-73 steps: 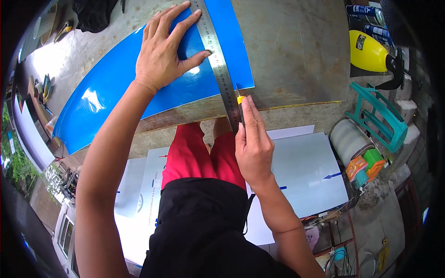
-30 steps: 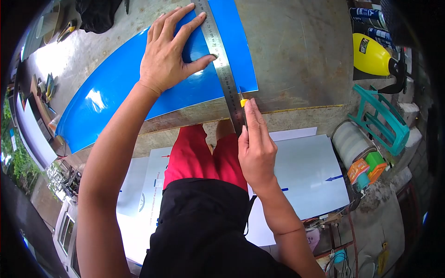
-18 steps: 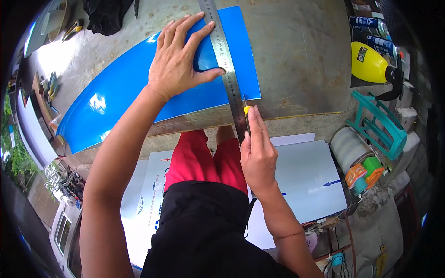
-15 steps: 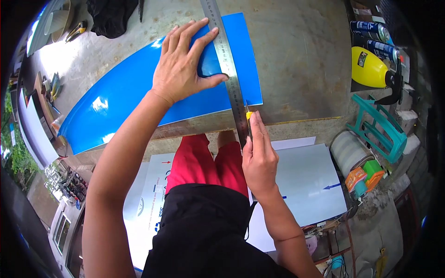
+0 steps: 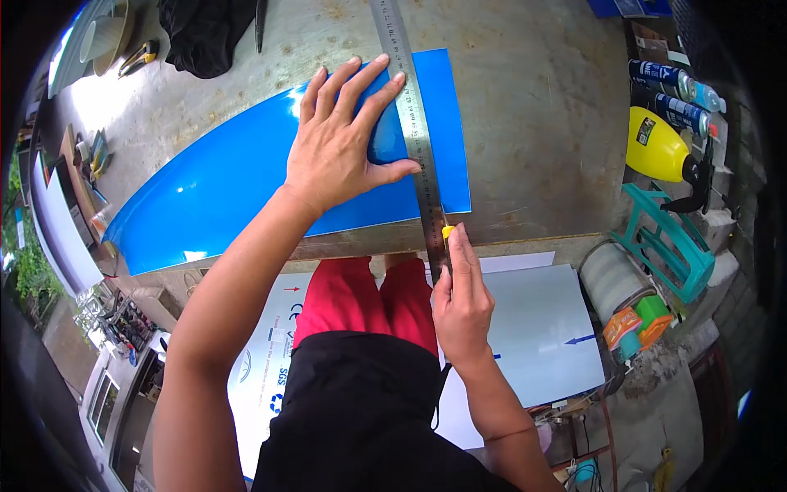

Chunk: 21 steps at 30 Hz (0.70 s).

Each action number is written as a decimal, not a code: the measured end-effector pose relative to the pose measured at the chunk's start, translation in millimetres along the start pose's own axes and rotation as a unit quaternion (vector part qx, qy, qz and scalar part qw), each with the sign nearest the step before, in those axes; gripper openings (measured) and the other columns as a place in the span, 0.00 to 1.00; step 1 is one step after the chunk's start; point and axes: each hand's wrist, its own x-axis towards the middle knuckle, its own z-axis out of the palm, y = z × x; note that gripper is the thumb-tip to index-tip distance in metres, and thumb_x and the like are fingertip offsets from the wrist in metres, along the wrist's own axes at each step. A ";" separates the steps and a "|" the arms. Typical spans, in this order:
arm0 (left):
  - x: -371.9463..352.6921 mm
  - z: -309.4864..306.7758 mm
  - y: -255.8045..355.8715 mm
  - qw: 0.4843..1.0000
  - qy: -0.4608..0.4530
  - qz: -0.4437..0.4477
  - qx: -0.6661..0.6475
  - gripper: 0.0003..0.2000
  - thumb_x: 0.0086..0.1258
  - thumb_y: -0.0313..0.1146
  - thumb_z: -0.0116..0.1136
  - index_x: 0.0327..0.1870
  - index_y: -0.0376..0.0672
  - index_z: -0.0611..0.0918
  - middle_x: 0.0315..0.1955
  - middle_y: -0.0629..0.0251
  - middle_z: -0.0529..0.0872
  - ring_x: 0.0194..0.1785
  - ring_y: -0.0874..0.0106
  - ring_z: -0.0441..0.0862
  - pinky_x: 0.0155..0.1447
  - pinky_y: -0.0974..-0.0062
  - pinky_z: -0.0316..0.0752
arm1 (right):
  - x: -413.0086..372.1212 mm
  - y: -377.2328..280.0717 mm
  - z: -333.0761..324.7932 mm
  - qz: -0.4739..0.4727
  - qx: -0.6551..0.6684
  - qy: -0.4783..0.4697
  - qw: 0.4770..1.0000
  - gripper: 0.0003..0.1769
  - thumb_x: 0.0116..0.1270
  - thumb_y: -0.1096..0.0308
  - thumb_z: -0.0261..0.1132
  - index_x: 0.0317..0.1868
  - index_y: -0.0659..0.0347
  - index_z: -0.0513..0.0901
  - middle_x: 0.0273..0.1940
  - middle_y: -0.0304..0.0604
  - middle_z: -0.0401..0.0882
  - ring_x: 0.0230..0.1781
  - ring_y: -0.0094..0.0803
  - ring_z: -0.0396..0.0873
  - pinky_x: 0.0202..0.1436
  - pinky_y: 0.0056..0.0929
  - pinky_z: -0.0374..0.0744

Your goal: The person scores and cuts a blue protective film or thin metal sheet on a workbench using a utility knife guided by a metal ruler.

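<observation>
A glossy blue sheet [image 5: 221, 176] with a curved far edge lies on the metal-topped table [image 5: 541, 123]. Across its right part runs a long steel ruler [image 5: 416, 123], reaching past the table's near edge. My left hand [image 5: 336, 148] is spread flat on the sheet, fingertips and thumb at the ruler's left edge. My right hand [image 5: 463, 307] is closed round a cutter with a yellow tip [image 5: 448, 232]. Its thin blade is beside the ruler's right edge, at the near edge of the sheet. Most of the cutter's handle is hidden by my fingers.
A black cloth [image 5: 205, 37] and another yellow-black cutter [image 5: 139, 59] lie at the back left. On the right are a yellow bottle [image 5: 656, 143], spray cans [image 5: 660, 78] and a teal plastic stool [image 5: 672, 246]. Pale printed sheets [image 5: 545, 328] lie below the table edge.
The view has shifted, so the table and the sheet appear lower. Both hands keep their holds, and the blade is still by the ruler near the sheet's near edge.
</observation>
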 end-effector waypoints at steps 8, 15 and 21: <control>1.0 -0.6 2.9 1.000 -0.017 -0.015 0.014 0.56 0.54 0.80 0.71 0.84 0.61 0.71 0.86 0.68 0.64 0.88 0.58 0.57 0.93 0.47 0.43 | 0.9 -1.2 -1.6 0.003 -0.004 -0.002 1.000 0.34 0.72 0.85 0.66 0.79 0.67 0.75 0.74 0.62 0.80 0.66 0.58 0.87 0.60 0.43 0.91; 1.7 -3.6 3.8 1.000 -0.018 -0.019 0.003 0.55 0.54 0.77 0.73 0.83 0.61 0.72 0.85 0.68 0.65 0.87 0.58 0.59 0.91 0.47 0.45 | 1.2 -2.0 -1.3 -0.002 -0.008 0.005 1.000 0.34 0.72 0.85 0.66 0.79 0.66 0.75 0.74 0.62 0.80 0.66 0.57 0.87 0.60 0.43 0.91; 2.8 -6.7 5.1 1.000 -0.015 -0.019 -0.012 0.54 0.54 0.75 0.74 0.83 0.60 0.72 0.84 0.68 0.66 0.87 0.57 0.58 0.91 0.47 0.45 | 3.5 -4.4 -3.9 -0.001 -0.011 0.001 1.000 0.33 0.72 0.85 0.65 0.78 0.68 0.76 0.73 0.62 0.81 0.65 0.57 0.87 0.60 0.43 0.92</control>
